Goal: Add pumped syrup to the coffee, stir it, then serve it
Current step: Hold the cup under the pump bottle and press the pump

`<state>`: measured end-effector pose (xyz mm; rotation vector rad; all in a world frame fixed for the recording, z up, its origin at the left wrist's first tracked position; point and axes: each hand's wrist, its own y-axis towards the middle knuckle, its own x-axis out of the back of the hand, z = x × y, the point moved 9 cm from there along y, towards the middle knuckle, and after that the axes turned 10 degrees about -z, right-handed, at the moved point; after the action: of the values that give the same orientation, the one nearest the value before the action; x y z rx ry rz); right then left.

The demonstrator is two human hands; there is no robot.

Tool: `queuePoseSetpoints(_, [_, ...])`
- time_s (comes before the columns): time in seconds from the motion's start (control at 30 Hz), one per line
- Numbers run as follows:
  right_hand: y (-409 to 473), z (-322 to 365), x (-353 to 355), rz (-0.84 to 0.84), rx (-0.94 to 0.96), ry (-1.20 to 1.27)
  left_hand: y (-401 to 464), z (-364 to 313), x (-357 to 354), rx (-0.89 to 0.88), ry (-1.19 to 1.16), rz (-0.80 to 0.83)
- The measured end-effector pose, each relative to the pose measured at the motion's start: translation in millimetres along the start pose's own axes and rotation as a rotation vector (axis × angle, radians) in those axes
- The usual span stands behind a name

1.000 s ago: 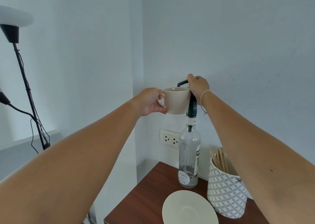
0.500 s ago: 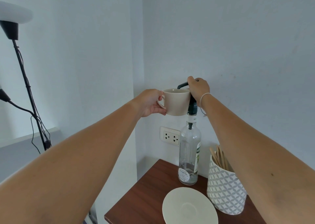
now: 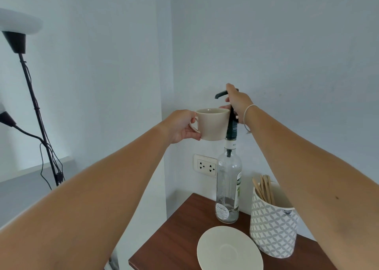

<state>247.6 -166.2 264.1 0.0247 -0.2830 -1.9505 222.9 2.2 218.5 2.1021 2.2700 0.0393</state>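
Compared with half a second earlier: pump head risen clear above the cup rim, spout visible, right hand lifted with it; cup unmoved. From left to right: left hand at 9 o'clock of the cup, fingers curled round its handle, thumb on top, cup held upright in mid-air against the bottle neck. Syrup bottle stood upright on the wooden table, long axis vertical, spout pointed toward 9 o'clock over the cup. Neck label partly read "MO"; side label unreadable. Right hand rested on the pump head, fingers loosely bent, thumb under. Saucer at 6 o'clock of the bottle; patterned holder with wooden stirrers at 4 o'clock.
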Motion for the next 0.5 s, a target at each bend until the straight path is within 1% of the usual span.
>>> queuePoseSetpoints(0.07, [0,-3,1,0.007,-0.01,-0.013,-2,-1,2,-0.007,0.009,-0.002])
queuePoseSetpoints(0.23, [-8,-7,8,0.044,-0.008,0.052,-10,-4,6,-0.018,0.018,-0.003])
queuePoseSetpoints(0.37, [-12,-14,23,-0.037,0.04,0.028,-18,-6,9,-0.021,0.013,-0.004])
queuePoseSetpoints(0.5, [-32,-18,37,-0.102,0.131,-0.029,-30,-2,9,-0.018,-0.01,0.016])
